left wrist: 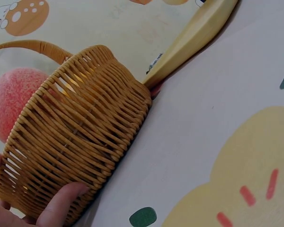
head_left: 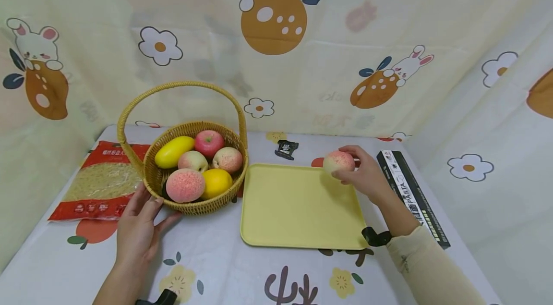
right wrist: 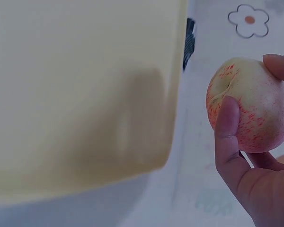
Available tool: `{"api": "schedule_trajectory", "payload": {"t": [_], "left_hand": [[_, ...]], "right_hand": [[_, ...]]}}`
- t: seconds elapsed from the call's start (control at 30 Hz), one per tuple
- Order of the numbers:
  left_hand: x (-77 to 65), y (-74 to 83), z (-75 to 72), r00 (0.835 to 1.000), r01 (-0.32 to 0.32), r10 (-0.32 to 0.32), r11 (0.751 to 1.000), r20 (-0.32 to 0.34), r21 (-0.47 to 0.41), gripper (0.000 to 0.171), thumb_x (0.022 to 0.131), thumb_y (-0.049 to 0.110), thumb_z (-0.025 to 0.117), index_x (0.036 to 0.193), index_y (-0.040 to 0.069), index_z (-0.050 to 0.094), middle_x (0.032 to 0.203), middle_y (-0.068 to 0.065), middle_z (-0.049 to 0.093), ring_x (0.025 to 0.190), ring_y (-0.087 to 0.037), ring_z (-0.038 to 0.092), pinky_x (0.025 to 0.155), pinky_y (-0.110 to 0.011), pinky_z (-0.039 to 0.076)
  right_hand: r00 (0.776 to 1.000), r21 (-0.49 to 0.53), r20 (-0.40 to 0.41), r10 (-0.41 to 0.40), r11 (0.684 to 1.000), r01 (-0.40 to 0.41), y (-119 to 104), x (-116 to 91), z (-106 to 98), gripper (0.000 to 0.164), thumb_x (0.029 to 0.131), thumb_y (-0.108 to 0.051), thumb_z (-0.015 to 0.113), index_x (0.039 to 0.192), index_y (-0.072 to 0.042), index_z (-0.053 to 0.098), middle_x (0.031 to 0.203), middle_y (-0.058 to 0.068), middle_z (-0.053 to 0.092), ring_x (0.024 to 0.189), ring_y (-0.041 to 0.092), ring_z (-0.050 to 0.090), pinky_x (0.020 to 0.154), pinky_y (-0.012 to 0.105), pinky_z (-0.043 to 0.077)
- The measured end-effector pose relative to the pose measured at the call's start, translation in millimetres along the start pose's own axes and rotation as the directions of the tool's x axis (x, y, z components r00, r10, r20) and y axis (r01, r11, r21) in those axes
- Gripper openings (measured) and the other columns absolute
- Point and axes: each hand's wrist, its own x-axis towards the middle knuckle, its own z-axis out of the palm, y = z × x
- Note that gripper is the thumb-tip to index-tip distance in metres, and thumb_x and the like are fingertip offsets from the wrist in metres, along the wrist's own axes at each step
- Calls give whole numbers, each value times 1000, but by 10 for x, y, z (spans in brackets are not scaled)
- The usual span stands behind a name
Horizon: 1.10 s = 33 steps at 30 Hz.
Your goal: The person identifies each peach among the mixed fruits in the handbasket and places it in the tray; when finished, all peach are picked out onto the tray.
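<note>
My right hand (head_left: 367,175) holds a pale peach with red speckles (head_left: 338,162) between thumb and fingers, above the far right corner of a yellow tray (head_left: 298,209). In the right wrist view the peach (right wrist: 251,104) shows its stem dimple, with the thumb laid across its side. My left hand (head_left: 140,228) grips the near left side of a wicker basket (head_left: 196,208), its thumb against the weave in the left wrist view. Inside the basket lie a pink peach (head_left: 186,185), two paler peaches, a red apple (head_left: 209,143), a yellow mango (head_left: 174,152) and an orange-yellow round fruit (head_left: 217,184).
Left of the basket lies a red and clear bag of noodles (head_left: 103,180), partly behind it. A long black and white pasta box (head_left: 412,197) lies right of the tray. Behind the tray sits a small black packet (head_left: 286,149). A patterned curtain (head_left: 207,31) stands behind the table.
</note>
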Motion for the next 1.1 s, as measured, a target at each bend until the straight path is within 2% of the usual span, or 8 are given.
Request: {"api": "schedule_trajectory", "payload": {"t": [0.27, 0.5, 0.63, 1.1], "left_hand": [[-3, 0, -1, 1000, -6, 6, 1000, 8, 4, 62, 110, 22, 58, 160, 52, 36, 174, 7, 26, 151, -26, 42, 91, -48, 60], [-18, 4, 20, 1000, -25, 25, 1000, 6, 7, 62, 110, 19, 56, 161, 49, 36, 173, 6, 30, 149, -25, 44, 84, -41, 65], [-36, -4, 18, 1000, -30, 30, 999, 6, 27, 62, 110, 20, 56, 162, 48, 35, 173, 6, 30, 148, -23, 45, 83, -37, 66], [-26, -8, 13, 999, -44, 44, 999, 25, 20, 61, 111, 22, 55, 162, 48, 35, 173, 7, 30, 148, -23, 45, 86, -42, 65]], "right_hand": [[998, -10, -25, 50, 999, -50, 189, 1, -57, 71, 89, -17, 84, 150, -10, 50, 144, 20, 55, 110, 30, 59, 74, 28, 66], [998, -14, -16, 58, 998, -58, 315, 22, -5, 72, 90, -18, 83, 152, -9, 47, 144, 21, 54, 110, 31, 59, 75, 28, 65], [998, -30, -17, 64, 997, -64, 333, 25, 40, 71, 89, -19, 83, 150, -9, 48, 142, 21, 54, 110, 32, 59, 74, 29, 65], [995, -68, 2, 104, 992, -103, 350, 38, 108, 71, 90, -21, 83, 149, -11, 46, 144, 20, 53, 115, 35, 59, 77, 29, 65]]}}
